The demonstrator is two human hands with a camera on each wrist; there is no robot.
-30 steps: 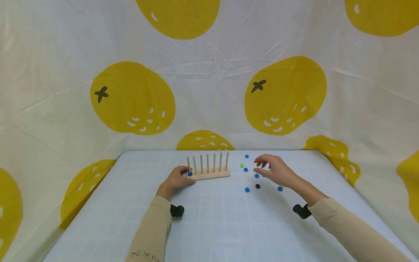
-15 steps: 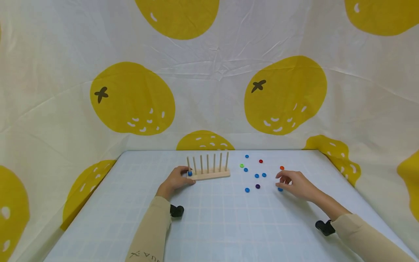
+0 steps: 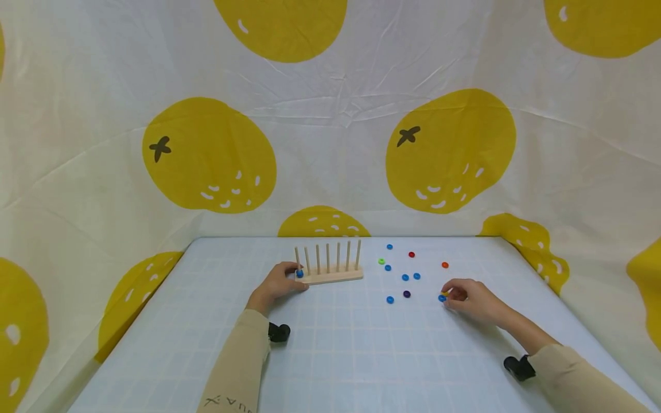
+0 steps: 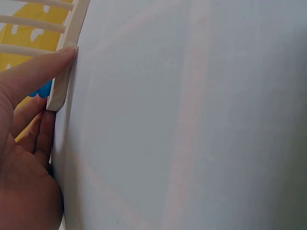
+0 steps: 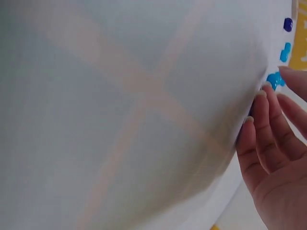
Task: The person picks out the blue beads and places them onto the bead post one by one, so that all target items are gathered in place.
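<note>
My left hand (image 3: 279, 284) grips the left end of a wooden peg rack (image 3: 335, 277). In the left wrist view the thumb lies along its edge and the fingers curl behind. A blue bead (image 3: 299, 273) sits low on the leftmost peg; the other upright pegs are bare. On the right, my right hand (image 3: 477, 301) reaches down with thumb and index finger apart, right at a blue ring (image 3: 442, 298) and a yellow ring (image 3: 445, 293) partly hidden beside it. In the right wrist view the fingers (image 5: 268, 139) are only loosely bent.
Between rack and right hand lie several blue rings (image 3: 405, 277), a dark purple ring (image 3: 407, 294), a green ring (image 3: 381, 261) and a red ring (image 3: 411, 254). An orange ring (image 3: 445, 265) lies beyond the right hand. A patterned curtain (image 3: 330, 143) stands behind the table (image 3: 351, 355).
My right hand has moved right and toward me, down to the blue and yellow rings, uncovering the red and orange rings. The left hand and rack have stayed put.
</note>
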